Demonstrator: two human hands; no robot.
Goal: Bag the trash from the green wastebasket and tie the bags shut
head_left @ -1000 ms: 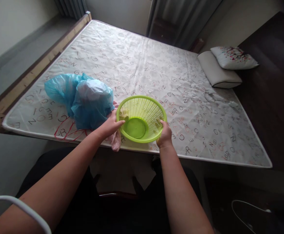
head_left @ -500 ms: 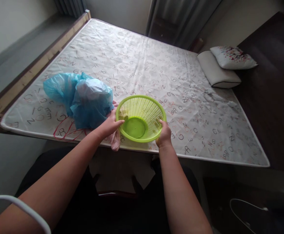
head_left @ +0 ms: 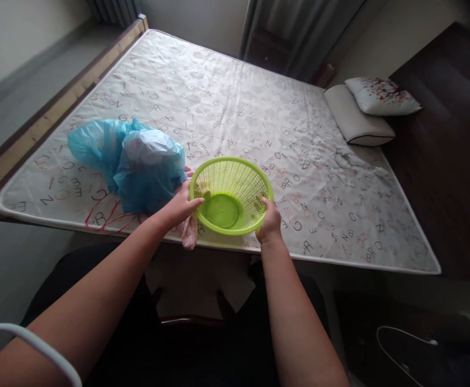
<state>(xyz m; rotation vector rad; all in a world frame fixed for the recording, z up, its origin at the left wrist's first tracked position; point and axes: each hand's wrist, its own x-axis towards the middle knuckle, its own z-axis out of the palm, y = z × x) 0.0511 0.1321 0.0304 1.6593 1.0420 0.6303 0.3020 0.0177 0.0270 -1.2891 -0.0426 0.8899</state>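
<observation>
A round green plastic colander (head_left: 221, 210) with slotted walls is held at the near edge of the mattress, its opening tilted toward me. My left hand (head_left: 184, 203) grips its left side, thumb over the rim and fingers behind the wall. On the opposite side my right hand (head_left: 270, 219) clasps the rim the same way. Nothing lies inside the colander. A pink cloth (head_left: 189, 232) hangs beside and partly under my left hand. Just left of that hand sits a filled blue plastic bag (head_left: 150, 172), with red string (head_left: 106, 215) in front of it.
The letter-patterned mattress (head_left: 235, 107) spreads out before me on a wooden bed frame (head_left: 53, 110). Two pillows, one beige (head_left: 358, 118) and one printed (head_left: 383, 97), lie at the far right. White cables (head_left: 33, 341) cross the lower left, with another at lower right.
The whole view has shifted very slightly, so everything appears a little further left. Both hands keep the same hold on the colander.
</observation>
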